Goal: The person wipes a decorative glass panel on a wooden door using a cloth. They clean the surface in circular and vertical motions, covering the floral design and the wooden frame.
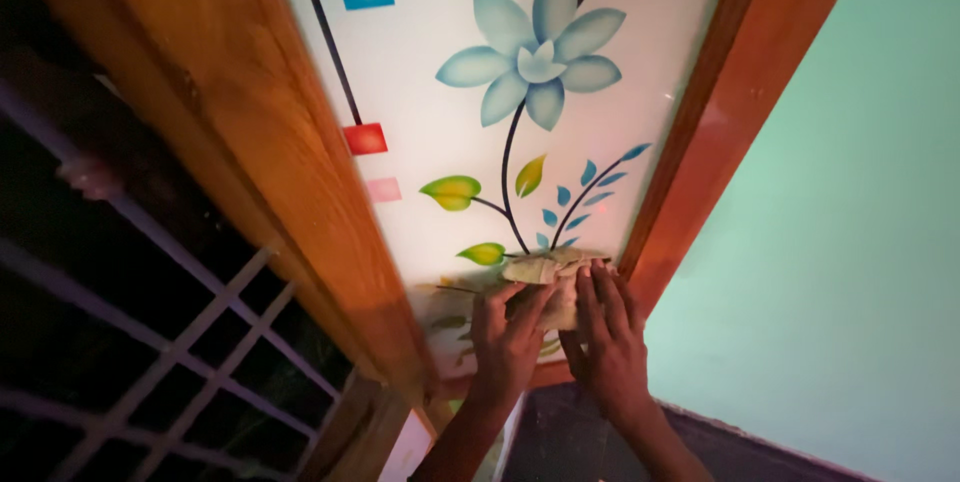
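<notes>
Two bare hands press a folded pale cloth (545, 277) against the lower part of a frosted glass panel (440, 62) set in a varnished wooden frame (290, 172). The left hand (508, 337) lies flat on the glass just beside the cloth's lower left edge, fingers (500, 307) extended and spread, tips touching the cloth. The right hand (608, 337) rests on the cloth's right side, fingers likewise stretched out and laid close together, pressing rather than gripping; neither hand is clenched. The cloth sits near the bottom of the panel, just above the lower rail of the frame, over the base of a painted stem. The panel carries a large pale-blue flower (535, 52), green leaves (452, 192) and small coloured squares (365, 139) strung on a dark line. To the left, beyond the frame, a metal window grille (150, 342) stands before darkness. To the right a mint-green wall (850, 242) meets a dark floor (570, 442) below the hands. The light is dim and warm.
</notes>
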